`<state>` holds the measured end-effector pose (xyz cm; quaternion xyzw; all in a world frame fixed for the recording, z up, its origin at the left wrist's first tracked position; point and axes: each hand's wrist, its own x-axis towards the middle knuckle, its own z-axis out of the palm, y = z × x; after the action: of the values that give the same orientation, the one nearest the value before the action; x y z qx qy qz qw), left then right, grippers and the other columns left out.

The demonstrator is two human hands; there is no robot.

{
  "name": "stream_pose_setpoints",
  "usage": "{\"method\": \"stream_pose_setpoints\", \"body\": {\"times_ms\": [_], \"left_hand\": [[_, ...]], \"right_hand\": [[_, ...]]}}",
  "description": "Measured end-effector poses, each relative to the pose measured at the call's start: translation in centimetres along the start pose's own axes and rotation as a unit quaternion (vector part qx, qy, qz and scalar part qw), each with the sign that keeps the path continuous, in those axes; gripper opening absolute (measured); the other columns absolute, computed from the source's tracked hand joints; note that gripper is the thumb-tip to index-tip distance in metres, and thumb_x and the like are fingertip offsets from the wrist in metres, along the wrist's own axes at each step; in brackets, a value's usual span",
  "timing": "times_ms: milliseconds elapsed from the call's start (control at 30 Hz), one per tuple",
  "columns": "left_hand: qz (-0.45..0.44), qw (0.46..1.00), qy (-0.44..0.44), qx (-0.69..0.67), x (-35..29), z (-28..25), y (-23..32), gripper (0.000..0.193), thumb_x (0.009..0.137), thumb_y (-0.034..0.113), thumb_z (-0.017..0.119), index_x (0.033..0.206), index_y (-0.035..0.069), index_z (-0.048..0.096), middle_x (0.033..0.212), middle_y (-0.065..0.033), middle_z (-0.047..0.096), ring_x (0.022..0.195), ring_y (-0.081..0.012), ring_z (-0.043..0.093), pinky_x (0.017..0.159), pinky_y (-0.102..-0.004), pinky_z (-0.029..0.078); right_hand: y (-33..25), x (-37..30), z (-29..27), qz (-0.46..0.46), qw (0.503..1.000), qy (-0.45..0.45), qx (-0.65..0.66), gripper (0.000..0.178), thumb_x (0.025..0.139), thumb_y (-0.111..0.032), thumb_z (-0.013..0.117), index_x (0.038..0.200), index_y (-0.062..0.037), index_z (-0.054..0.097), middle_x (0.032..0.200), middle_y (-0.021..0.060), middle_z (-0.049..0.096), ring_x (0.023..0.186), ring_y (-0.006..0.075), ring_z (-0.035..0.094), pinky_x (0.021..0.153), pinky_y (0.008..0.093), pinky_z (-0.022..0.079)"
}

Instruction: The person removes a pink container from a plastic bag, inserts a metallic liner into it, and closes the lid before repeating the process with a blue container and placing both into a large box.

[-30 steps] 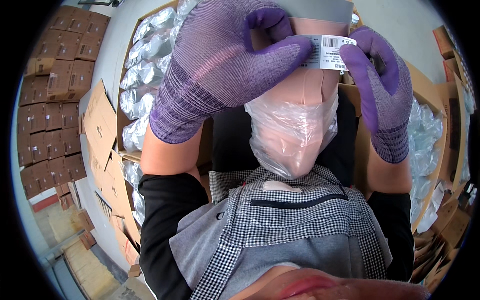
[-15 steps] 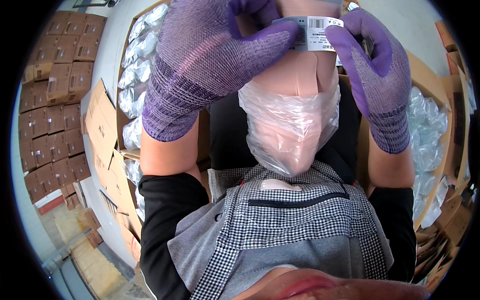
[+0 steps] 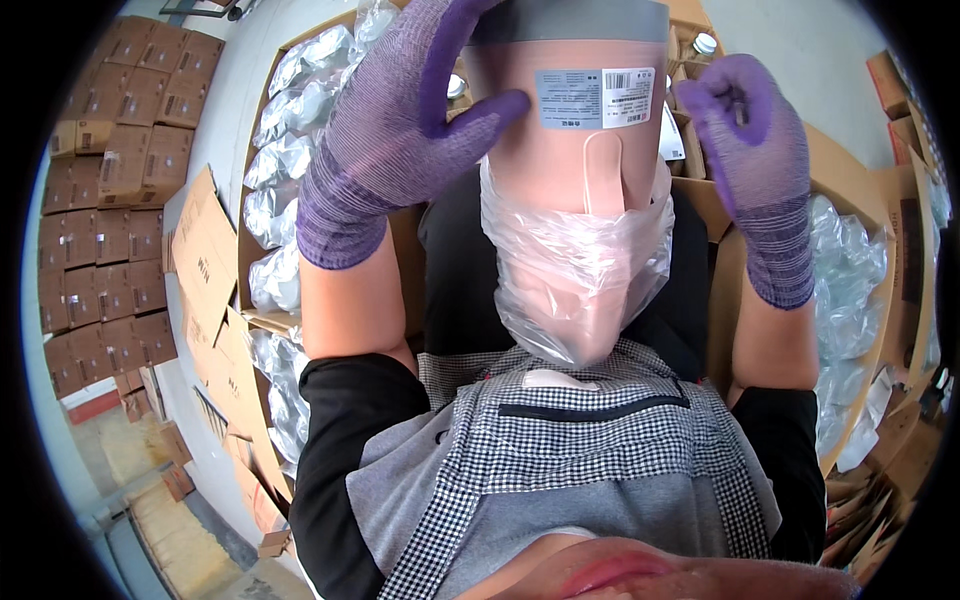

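Pink container point(image 3: 540, 165) upright-ish in front of apron point(image 3: 580, 445), lower part in clear bag point(image 3: 525, 255). L hand point(image 3: 395, 145): thumb at its L side, fingers mostly hidden, can't tell grip. R hand point(image 3: 755, 145): R of it, apart, fingertips pressed together. L ctn point(image 3: 242, 245), R ctn point(image 3: 884, 265) flank it, both w/ plastic-wrapped pcs point(image 3: 270, 210).

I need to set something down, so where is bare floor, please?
Pale floor shows upper left between stacked cartons and wrapped items, and upper right between the right hand and brown boxes. It's crowded around the left hand and pink container.
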<state>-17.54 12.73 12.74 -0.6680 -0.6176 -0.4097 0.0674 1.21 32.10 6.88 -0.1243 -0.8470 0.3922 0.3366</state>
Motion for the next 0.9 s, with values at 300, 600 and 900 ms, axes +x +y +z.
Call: {"method": "stream_pose_setpoints", "body": {"times_ms": [300, 600, 900], "left_hand": [[-0.028, 0.966, 0.045, -0.253, -0.8, 1.9, -1.7, 0.085, 0.07, 0.009, 0.079, 0.147, -0.005, 0.046, 0.134, -0.0193, 0.058, 0.127, -0.0294, 0.055, 0.109, -0.0407, 0.04], [0.016, 0.996, 0.026, -0.082, -1.0, 2.1, -2.6, 0.098, 0.061, 0.029, 0.095, 0.142, -0.005, 0.053, 0.133, -0.0188, 0.058, 0.126, -0.0305, 0.055, 0.109, -0.0405, 0.041], [-0.099, 0.972, 0.086, -0.194, -0.5, 1.0, -0.4, 0.043, 0.077, 0.02, 0.076, 0.112, -0.004, 0.07, 0.122, -0.0188, 0.064, 0.122, -0.029, 0.056, 0.107, -0.0387, 0.04]], "right_hand": [[1.0, 2.2, 0.8, 0.103, 0.7, -0.222, 0.671, 0.056, 0.111, -0.041, 0.034, 0.142, 0.0041, 0.044, 0.132, 0.0208, 0.061, 0.112, 0.027, 0.068, 0.094, 0.038, 0.057], [17.8, 7.3, 6.5, 0.222, 0.944, -0.072, 0.234, 0.043, 0.096, -0.022, 0.067, 0.132, -0.0019, 0.056, 0.124, 0.0099, 0.067, 0.116, 0.0218, 0.063, 0.101, 0.0364, 0.051], [2.1, -3.2, -0.1, -0.226, 0.964, -0.125, 0.062, 0.06, 0.085, -0.054, 0.076, 0.112, -0.0025, 0.064, 0.113, 0.0099, 0.06, 0.111, 0.0262, 0.058, 0.1, 0.0424, 0.046]]}}
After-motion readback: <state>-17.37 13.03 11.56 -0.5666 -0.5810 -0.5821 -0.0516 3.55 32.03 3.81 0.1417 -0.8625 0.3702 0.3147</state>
